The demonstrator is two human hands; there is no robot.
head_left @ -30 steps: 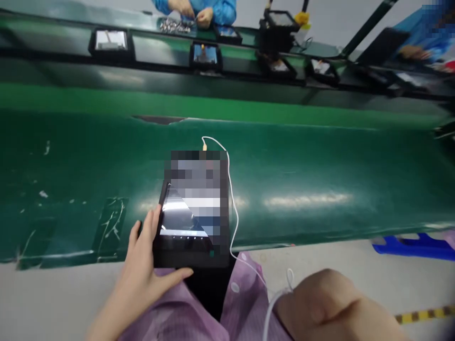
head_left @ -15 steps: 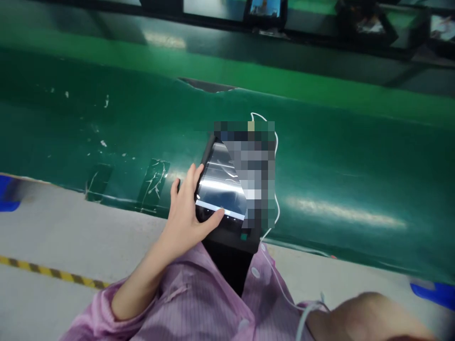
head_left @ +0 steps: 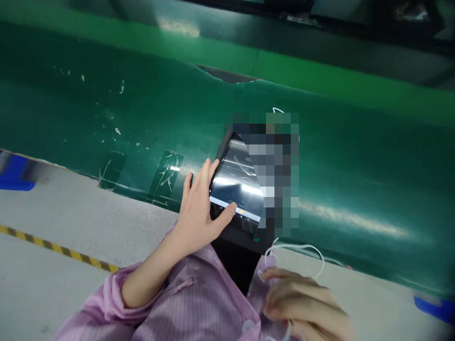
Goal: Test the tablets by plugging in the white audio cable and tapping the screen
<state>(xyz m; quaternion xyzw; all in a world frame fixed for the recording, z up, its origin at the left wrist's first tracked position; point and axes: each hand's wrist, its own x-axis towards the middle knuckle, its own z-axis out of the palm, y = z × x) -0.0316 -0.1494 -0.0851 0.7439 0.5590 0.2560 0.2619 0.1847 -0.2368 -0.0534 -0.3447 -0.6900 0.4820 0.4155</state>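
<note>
A black tablet-like device [head_left: 232,182] with a glossy screen lies at the table's near edge, close to my body. Pixelated blocks cover its right part. My left hand [head_left: 202,213] holds it by the left side: the fingers stretch along that edge and the thumb rests low on the screen, near a light bar. In front of my chest, at the lower right, my right hand [head_left: 302,303] is closed with curled fingers, slightly blurred. A white cable [head_left: 314,247] loops above this hand and comes out below it; the exact pinch point is hidden.
The green table mat [head_left: 355,166] is torn at its far edge and has tape patches [head_left: 165,177] at left. Beyond it runs a bright green strip [head_left: 284,71] with dark equipment behind. Yellow-black tape [head_left: 60,248] marks the floor; blue objects [head_left: 17,173] sit below the table.
My right hand has come up from the lower right to in front of my chest, and the cable now forms a loop there. My left hand stays on the device. The view has shifted.
</note>
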